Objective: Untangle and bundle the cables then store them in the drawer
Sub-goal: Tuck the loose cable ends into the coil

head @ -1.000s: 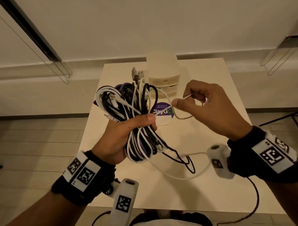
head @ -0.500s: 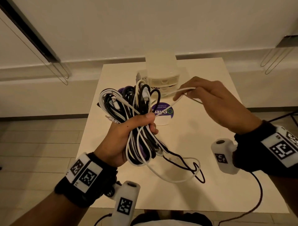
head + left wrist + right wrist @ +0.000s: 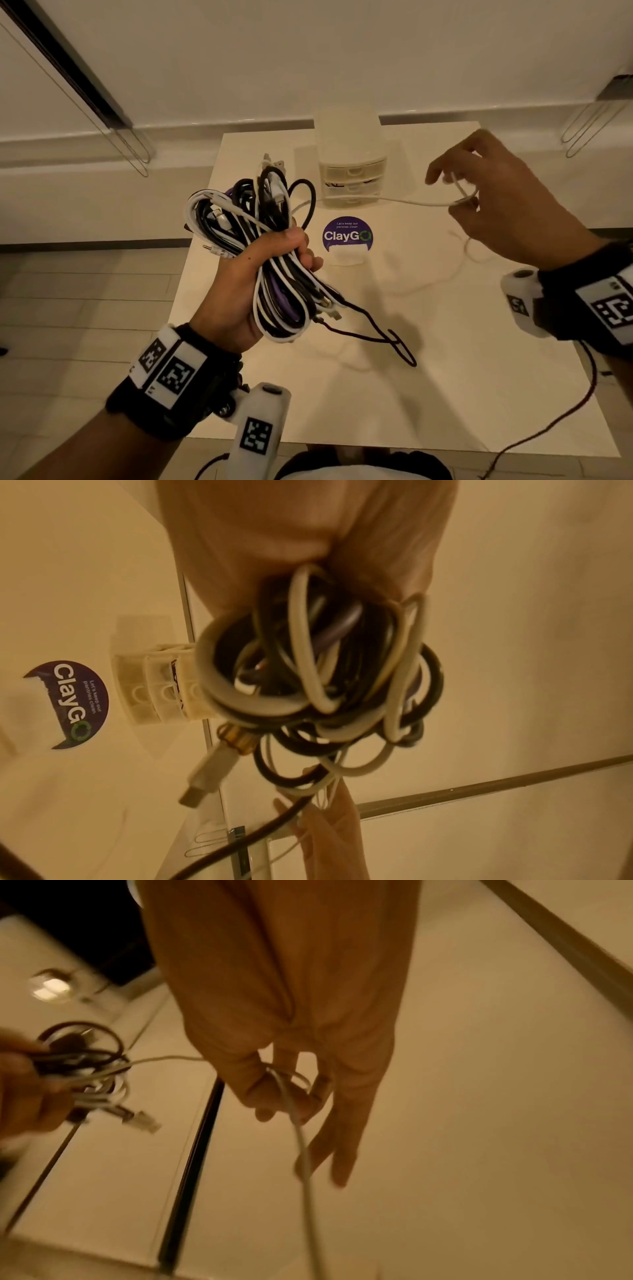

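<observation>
1. Cables in white, black and purple form a tangled bundle held above the cream square table, gripped around its middle by the left hand, fingers and thumb curled tight round the strands.
2. From the left wrist view the same bundle hangs below the palm, with a white USB plug sticking out of it.
3. One thin white cable runs nearly level from the bundle across to the right hand, which is raised off to the side above the table.
4. The right hand's thumb and forefinger pinch that thin cable, which loops between them; the other fingers stretch out loosely.
5. A thin black cable trails from the bundle's lower end down to the tabletop.
6. The small translucent plastic drawer unit stands at the table's far edge, all drawers closed.
7. A round purple "ClayGo" sticker lies on the table just in front of the drawer unit.
</observation>
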A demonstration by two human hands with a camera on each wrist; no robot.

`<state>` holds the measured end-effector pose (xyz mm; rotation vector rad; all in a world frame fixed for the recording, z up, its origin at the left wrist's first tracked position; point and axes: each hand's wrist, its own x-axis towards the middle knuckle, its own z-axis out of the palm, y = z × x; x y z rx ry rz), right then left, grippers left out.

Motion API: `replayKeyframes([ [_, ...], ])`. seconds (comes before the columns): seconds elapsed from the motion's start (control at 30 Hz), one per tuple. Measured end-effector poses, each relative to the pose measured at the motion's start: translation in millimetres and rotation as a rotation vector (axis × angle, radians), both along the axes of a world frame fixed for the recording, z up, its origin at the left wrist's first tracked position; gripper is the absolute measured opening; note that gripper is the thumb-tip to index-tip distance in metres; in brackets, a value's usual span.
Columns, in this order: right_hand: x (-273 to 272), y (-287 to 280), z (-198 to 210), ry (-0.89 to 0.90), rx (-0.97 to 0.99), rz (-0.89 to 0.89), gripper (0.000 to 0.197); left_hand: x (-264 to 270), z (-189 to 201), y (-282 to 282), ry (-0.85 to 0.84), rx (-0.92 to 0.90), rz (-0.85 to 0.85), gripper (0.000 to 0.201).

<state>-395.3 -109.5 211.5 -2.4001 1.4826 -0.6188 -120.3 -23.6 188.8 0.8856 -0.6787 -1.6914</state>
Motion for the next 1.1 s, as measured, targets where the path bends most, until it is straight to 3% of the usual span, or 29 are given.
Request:
replayKeyframes([
  [0.1, 3, 6, 2, -0.383, 0.42, -0.017, 0.041, 1, 3, -1, 0.069, 0.023, -0.048, 0.006],
  [0.17, 1, 9, -2, -0.425, 0.641, 0.008, 0.04, 4, 3, -1, 0.104, 0.03, -0.091, 0.01],
  [0.27, -5, 2, -13, -0.374, 0.722, 0.004, 0.037, 7, 3, 0, 0.066, 0.014, -0.156, 0.016],
  [0.37, -18, -10, -27, -0.184, 0.762, -0.037, 0.035, 6, 4, 3, -0.03, -0.07, -0.24, 0.028],
  [0.5, -40, -13, -46, 0.074, 0.847, -0.124, 0.034, 12, 6, 1, -0.088, -0.085, -0.093, 0.017],
  [0.6, -50, -10, -61, 0.25, 0.828, -0.137, 0.069, 23, 5, -6, -0.053, -0.014, -0.006, 0.021],
  [0.7, -43, -5, -60, 0.392, 0.84, 0.021, 0.097, 18, 3, -7, -0.037, -0.003, -0.03, 0.024],
  [0.8, -23, 2, -37, 0.296, 0.688, 0.107, 0.121, 9, 1, -7, -0.022, 0.011, -0.072, 0.018],
  [0.87, -4, 8, -22, 0.059, 0.485, 0.16, 0.115, 5, -1, -8, -0.028, 0.026, -0.083, 0.014],
  [0.97, 39, 20, -17, -0.299, 0.281, 0.27, 0.086, -2, -2, -6, -0.056, 0.036, -0.131, 0.009],
  [1.1, 82, 27, -32, -0.469, 0.258, 0.273, 0.041, -6, -2, -6, -0.088, 0.062, -0.137, 0.013],
])
